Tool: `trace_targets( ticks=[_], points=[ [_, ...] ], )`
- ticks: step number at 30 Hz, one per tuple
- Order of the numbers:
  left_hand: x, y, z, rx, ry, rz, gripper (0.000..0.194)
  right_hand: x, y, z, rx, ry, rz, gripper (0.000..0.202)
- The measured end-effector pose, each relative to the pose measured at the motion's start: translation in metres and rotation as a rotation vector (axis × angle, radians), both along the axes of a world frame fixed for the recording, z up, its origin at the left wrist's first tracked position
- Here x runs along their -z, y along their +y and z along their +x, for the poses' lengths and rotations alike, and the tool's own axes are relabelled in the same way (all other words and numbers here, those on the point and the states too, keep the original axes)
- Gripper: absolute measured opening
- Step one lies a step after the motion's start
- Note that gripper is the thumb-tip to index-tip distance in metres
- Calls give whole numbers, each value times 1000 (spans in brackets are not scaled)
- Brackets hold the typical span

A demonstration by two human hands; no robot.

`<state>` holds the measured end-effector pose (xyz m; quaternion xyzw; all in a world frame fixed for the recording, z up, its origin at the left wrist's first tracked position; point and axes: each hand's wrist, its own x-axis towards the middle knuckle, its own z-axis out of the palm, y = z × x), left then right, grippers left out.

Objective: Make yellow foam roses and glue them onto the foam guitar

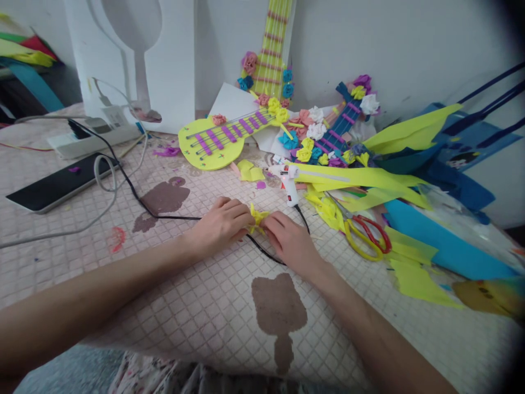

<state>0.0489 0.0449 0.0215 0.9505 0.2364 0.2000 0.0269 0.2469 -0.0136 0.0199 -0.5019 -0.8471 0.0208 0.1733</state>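
Observation:
A small yellow crepe paper flower (257,216) is pinched between my two hands, low over the table. From the left, my left hand (223,221) closes its fingertips on the flower's edge. My right hand (289,238) grips the opposite side, fingers bent. A black cord (262,250) runs beneath both hands. Just beyond them a white glue gun (289,183) lies with its small red light showing. Behind it rests a yellow paper guitar (217,145) with purple bars and dark strings.
Red-and-yellow scissors (367,238) lie at right beside yellow paper strips (361,180) and a blue sheet (443,238). A blue flowered guitar (342,128) leans at the back. At left are a black phone (61,183) and a power strip (94,139).

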Motion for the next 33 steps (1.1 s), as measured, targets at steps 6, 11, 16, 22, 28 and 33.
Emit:
trace_targets(
  ticks=[6,11,16,22,28,33],
  points=[
    [0,0,2,16,26,47,15,3,-1,-4,-4,-47,40,19],
    [-2,1,0,33,32,115,17,4,-1,-4,2,-25,48,18],
    [-4,2,0,59,67,194,15,4,1,-3,1,-2,31,19],
    [-3,3,1,79,97,237,17,5,1,-2,-4,7,25,20],
    [0,4,1,71,80,252,19,6,1,-3,-5,-12,69,18],
    [2,4,2,66,65,255,17,8,3,-5,8,-86,124,16]
  ],
)
